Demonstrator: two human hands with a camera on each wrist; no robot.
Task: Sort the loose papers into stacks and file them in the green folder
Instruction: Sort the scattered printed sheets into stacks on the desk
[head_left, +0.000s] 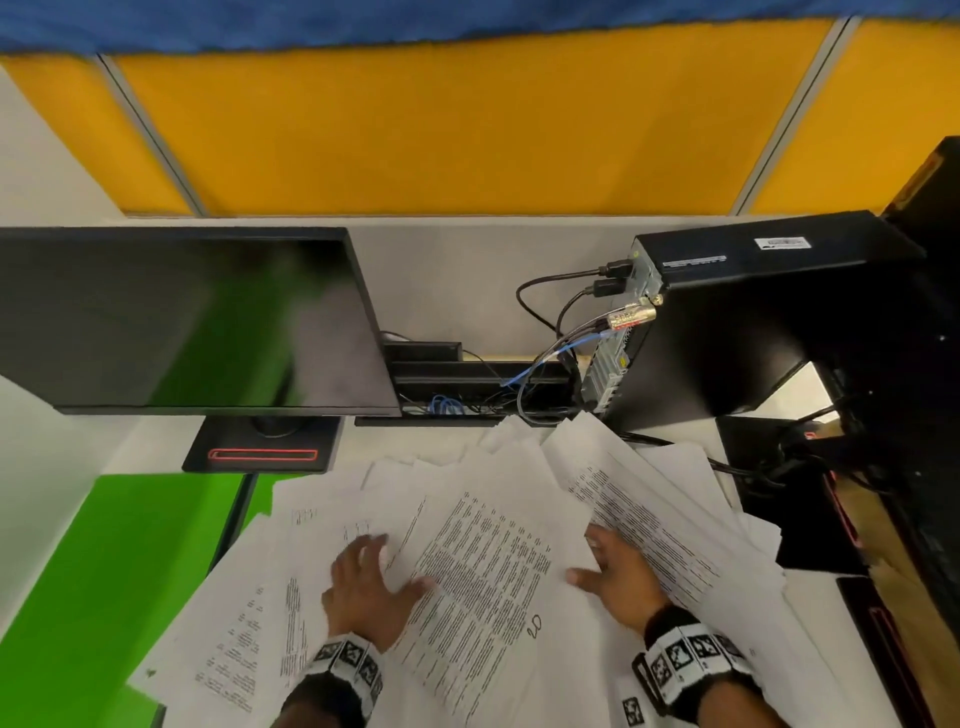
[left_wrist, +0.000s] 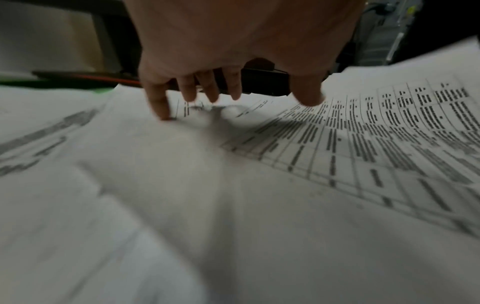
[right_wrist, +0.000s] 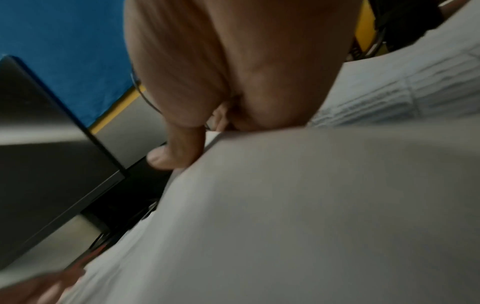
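Loose printed papers (head_left: 483, 561) lie fanned out in a wide overlapping heap over the desk. The green folder (head_left: 93, 582) lies at the left, its right part covered by sheets. My left hand (head_left: 363, 577) is spread on the heap left of centre, and in the left wrist view its fingertips (left_wrist: 162, 111) touch a sheet of tables (left_wrist: 389, 133). My right hand (head_left: 618, 571) rests on the papers right of centre with the thumb stretched left. In the right wrist view the thumb (right_wrist: 166, 158) lies along a white sheet's edge (right_wrist: 285, 205); the fingers are mostly hidden.
A dark monitor (head_left: 182, 312) on a black stand base (head_left: 260, 447) stands behind the folder. A black computer case (head_left: 753, 312) with plugged cables (head_left: 545, 312) sits at the back right. Black equipment (head_left: 810, 519) borders the papers on the right. Yellow partition panels (head_left: 441, 119) close the back.
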